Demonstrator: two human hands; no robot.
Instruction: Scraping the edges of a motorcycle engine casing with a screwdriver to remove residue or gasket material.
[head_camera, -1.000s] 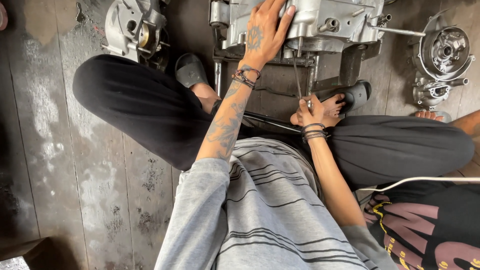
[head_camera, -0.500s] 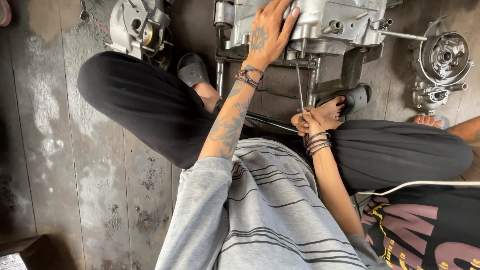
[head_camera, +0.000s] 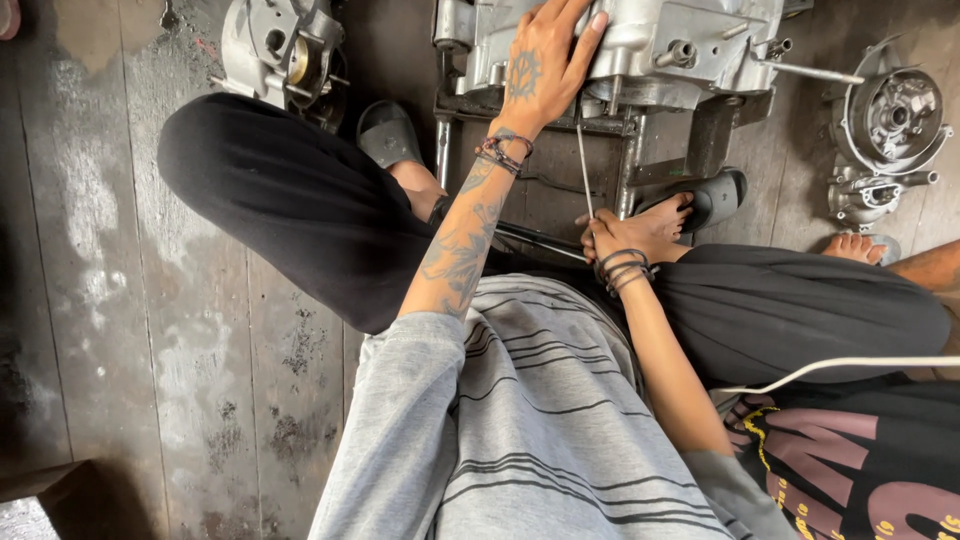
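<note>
A silver engine case (head_camera: 690, 40) sits on a dark metal stand (head_camera: 540, 180) between my knees. My left hand (head_camera: 545, 65) lies flat on the case's top, fingers spread, pressing on it. My right hand (head_camera: 612, 235) is low by my foot, closed around the bottom of a thin metal rod (head_camera: 583, 160). The rod runs straight up to the underside of the engine case. I wear cord bracelets on both wrists, a grey striped shirt and black trousers.
Another engine casing part (head_camera: 285, 55) lies on the wooden floor at the upper left. A round engine cover (head_camera: 890, 120) rests at the right. Another person's bare foot (head_camera: 855, 245) and leg reach in from the right. A white cable (head_camera: 840, 365) crosses my lap.
My right hand has shifted slightly left and lower along the rod. My left hand stays pressed on the engine case.
</note>
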